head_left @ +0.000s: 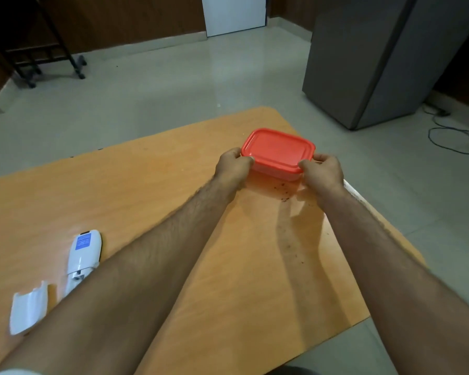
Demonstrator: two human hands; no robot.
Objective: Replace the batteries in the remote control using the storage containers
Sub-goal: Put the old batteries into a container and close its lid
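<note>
Hands meet at a storage container (pixel 278 169) with a red lid (pixel 278 150), which sits on the far right part of the orange wooden table (pixel 146 190); the left hand (pixel 234 165) grips the container's left end, fingers curled round the lid's edge with the thumb on its near corner; the right hand (pixel 322 169) grips the right end the same way, thumb pressed on the lid's near rim, the other fingers wrapped behind and mostly hidden. The lid lies flat on the clear tub; what is inside cannot be told. Dark crumbs (pixel 283 194) speckle the table just before the container. Well apart, at the near left, a white remote control (pixel 83 255) lies back up, its battery bay open; its loose battery cover (pixel 29 307) rests just beside it, to the left. Beyond the table stand a grey cabinet (pixel 377 58) and a black wheeled rack (pixel 38 50) on the tiled floor (pixel 173 77).
</note>
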